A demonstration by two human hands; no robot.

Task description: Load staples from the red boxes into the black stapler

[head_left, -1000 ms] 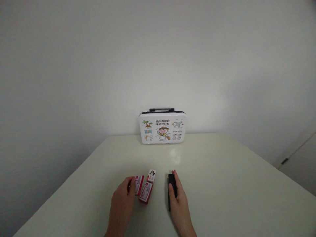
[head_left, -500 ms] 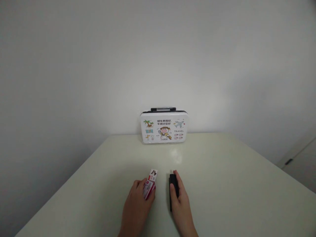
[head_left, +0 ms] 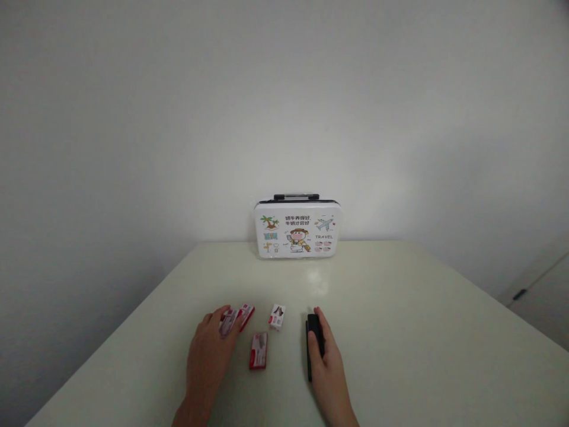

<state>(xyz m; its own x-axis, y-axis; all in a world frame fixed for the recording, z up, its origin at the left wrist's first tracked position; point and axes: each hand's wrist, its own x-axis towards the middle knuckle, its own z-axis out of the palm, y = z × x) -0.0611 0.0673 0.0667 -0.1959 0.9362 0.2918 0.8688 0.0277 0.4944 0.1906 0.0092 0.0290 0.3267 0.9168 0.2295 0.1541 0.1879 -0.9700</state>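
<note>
My left hand (head_left: 210, 347) is closed round a red-and-white staple box (head_left: 228, 323), thumb on one side and fingers on the other. Touching or just beyond it lies another red-and-white staple box (head_left: 248, 314); whether the hand also grips that one is unclear. A third red-and-white staple box (head_left: 258, 350) lies flat on the table to the right of this hand. Slightly farther off sits a small white box (head_left: 277, 316) with a dark stapler picture. My right hand (head_left: 326, 362) wraps round a black stapler (head_left: 315, 330) that points away from me.
At the back of the pale table (head_left: 377, 308), a white cartoon-printed case (head_left: 297, 231) with a black handle stands upright against the wall. The table's side edges slope away left and right.
My left hand has moved left with a staple box. One staple box and the small white box now lie apart from it. The right hand and stapler hardly differ.
</note>
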